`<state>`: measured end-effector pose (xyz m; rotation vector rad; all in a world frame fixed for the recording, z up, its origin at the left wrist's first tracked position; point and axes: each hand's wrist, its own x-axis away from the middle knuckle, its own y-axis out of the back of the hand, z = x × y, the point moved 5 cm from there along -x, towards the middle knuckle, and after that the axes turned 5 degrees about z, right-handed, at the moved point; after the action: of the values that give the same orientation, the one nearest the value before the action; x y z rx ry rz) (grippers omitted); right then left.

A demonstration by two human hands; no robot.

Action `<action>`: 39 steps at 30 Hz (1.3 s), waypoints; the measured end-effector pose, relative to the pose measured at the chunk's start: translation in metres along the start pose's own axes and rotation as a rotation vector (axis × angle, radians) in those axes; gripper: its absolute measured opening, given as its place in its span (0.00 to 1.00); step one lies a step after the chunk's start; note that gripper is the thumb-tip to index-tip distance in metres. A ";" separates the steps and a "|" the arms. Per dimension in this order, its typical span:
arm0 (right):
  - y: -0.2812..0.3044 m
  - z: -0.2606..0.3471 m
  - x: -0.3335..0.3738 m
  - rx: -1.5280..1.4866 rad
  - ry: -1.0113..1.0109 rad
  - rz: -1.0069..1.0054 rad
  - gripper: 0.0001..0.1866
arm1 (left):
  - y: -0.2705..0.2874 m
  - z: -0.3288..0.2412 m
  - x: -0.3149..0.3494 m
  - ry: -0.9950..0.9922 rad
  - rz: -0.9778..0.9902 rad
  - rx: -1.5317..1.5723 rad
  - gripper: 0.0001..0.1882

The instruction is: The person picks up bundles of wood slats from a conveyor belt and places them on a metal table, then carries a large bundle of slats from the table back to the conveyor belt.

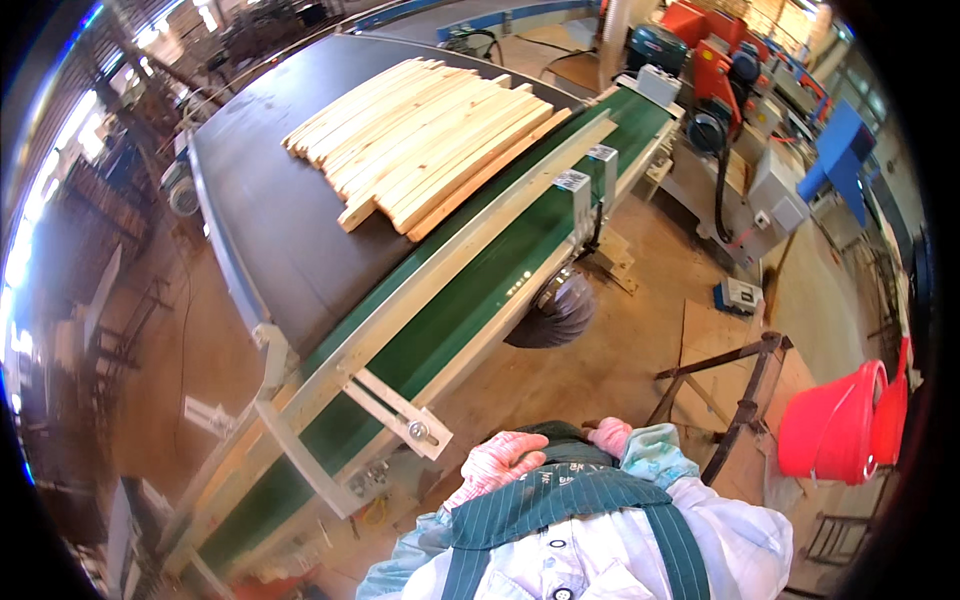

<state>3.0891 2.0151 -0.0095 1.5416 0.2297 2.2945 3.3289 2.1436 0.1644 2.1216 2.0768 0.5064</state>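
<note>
My left hand [502, 464], in a pink and white glove, rests against the front of my dark green apron [570, 490]. Its fingers lie stretched out with a small gap at the thumb, and nothing shows in them. On the other side of the apron is my right hand [609, 435], gloved alike and partly covered by the teal sleeve. Its fingers are mostly hidden. Both hands stay apart from the green conveyor belt [440, 345] in front of me. Beyond it, a row of pale wooden strips [430, 135] lies side by side on a wide dark belt [290, 235].
A metal guide rail [440, 265] runs along the green belt, with a bracket [400, 415] jutting toward me. To the right stand a dark metal frame [745, 410], a red bucket [830, 425] and red machinery [710, 75]. A rounded dark object [560, 312] sits below the belt.
</note>
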 end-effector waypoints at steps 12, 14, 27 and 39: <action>0.095 -0.056 -0.040 -0.142 0.012 -0.057 0.27 | -0.032 -0.051 -0.111 0.023 0.082 0.031 0.13; 0.127 -0.081 -0.069 -0.131 0.036 -0.066 0.28 | -0.050 -0.061 -0.148 0.055 0.122 0.077 0.14; 0.396 -0.242 -0.054 -0.480 0.055 -0.511 0.30 | -0.173 -0.197 -0.428 -0.192 0.419 -0.223 0.15; 0.465 -0.256 -0.076 -0.991 0.137 -0.356 0.14 | -0.246 -0.242 -0.598 -0.362 0.636 -0.281 0.17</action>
<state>2.7828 1.5750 -0.0198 0.7526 -0.4958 1.7635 3.0196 1.5291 0.2243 2.4367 1.0581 0.4005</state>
